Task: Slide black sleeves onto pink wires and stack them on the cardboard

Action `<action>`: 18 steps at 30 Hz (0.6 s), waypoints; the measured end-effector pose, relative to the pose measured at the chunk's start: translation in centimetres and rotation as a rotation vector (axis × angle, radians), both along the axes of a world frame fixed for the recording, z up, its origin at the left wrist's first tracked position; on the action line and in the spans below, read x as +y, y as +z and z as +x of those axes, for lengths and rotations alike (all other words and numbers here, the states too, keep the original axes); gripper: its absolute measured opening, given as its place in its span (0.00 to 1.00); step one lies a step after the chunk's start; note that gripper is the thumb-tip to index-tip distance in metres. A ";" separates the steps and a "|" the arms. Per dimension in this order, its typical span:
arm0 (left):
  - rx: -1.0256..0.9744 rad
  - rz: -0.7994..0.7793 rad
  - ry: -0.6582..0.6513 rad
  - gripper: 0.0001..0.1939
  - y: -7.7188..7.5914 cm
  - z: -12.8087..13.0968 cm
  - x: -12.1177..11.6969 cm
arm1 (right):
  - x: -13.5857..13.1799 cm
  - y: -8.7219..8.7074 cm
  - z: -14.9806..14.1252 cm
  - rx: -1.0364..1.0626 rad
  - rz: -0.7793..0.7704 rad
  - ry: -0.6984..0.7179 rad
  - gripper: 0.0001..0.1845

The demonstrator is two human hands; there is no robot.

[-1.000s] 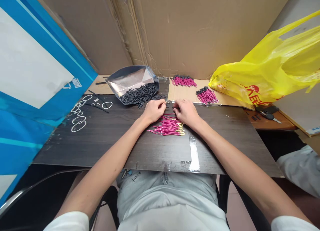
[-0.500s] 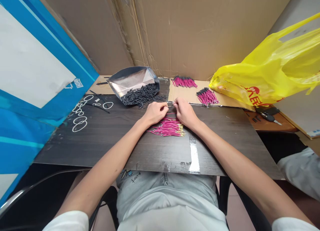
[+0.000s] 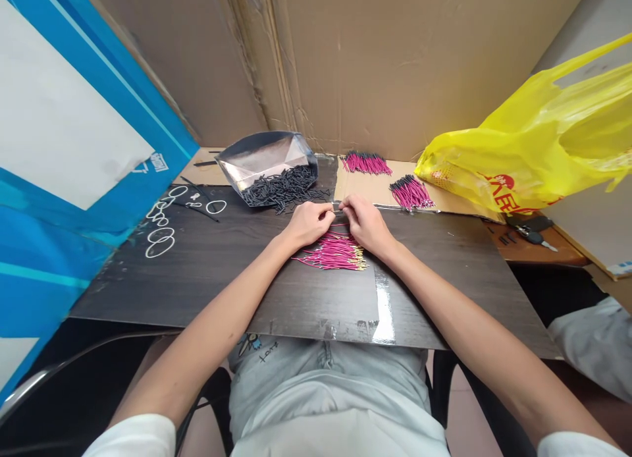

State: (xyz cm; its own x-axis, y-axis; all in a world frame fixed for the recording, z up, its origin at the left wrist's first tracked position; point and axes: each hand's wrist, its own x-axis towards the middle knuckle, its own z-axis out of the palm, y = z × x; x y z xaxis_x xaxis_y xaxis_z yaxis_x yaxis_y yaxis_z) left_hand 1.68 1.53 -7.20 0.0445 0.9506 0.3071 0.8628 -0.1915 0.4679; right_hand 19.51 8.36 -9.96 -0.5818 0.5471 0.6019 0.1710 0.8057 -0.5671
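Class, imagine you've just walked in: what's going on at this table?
A person works with left hand and right hand close together, fingers curled, at the far edge of a pile of pink wires. Whatever they hold is too small to tell. Beyond them are an open pouch of short black tubes and, on cardboard, two black-ended pink bunches.

Three groups of pink wires (image 3: 337,253): one at center, two right of upper center. One open pouch (image 3: 264,159) at upper center, its black tubes (image 3: 282,187) too many to count. One yellow plastic bag (image 3: 528,131), upper right. Several white rubber bands (image 3: 160,243), left, overlapping beyond exact count.
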 end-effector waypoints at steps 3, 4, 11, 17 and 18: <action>0.003 -0.007 0.006 0.14 0.0 0.0 0.0 | -0.1 0.1 0.0 0.002 -0.010 -0.015 0.07; 0.004 -0.006 0.005 0.14 0.0 0.0 0.0 | -0.1 0.2 0.1 -0.002 -0.012 -0.022 0.07; 0.006 -0.004 0.006 0.15 -0.1 0.0 0.1 | -0.2 0.4 0.1 -0.053 -0.035 -0.051 0.07; 0.004 0.003 -0.005 0.15 0.0 0.0 0.1 | -0.4 0.6 0.2 -0.042 -0.043 -0.047 0.07; 0.005 0.002 -0.004 0.15 0.0 0.0 0.1 | -0.4 0.6 0.2 -0.032 -0.041 -0.043 0.07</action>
